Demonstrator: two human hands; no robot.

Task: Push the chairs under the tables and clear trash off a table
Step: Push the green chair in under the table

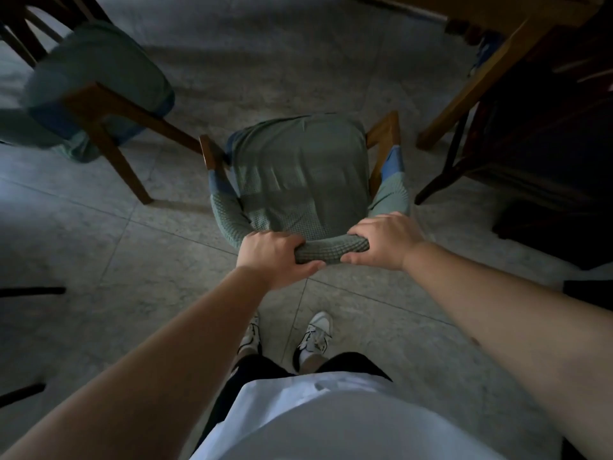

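Observation:
A wooden chair (302, 167) with a green textured cover stands on the tiled floor right in front of me, its seat facing away. My left hand (272, 257) and my right hand (384, 240) both grip the padded top of its backrest, left and right of the middle. A wooden table (481, 78) reaches in from the upper right; its leg slants down to the floor just right of the chair. The tabletop is out of view, and no trash shows.
A second green-covered chair (93, 91) stands at the upper left, blurred. Dark furniture (547, 167) fills the right side under and beside the table. Two thin dark legs (33, 290) poke in at the left edge. My feet (315, 336) stand behind the chair.

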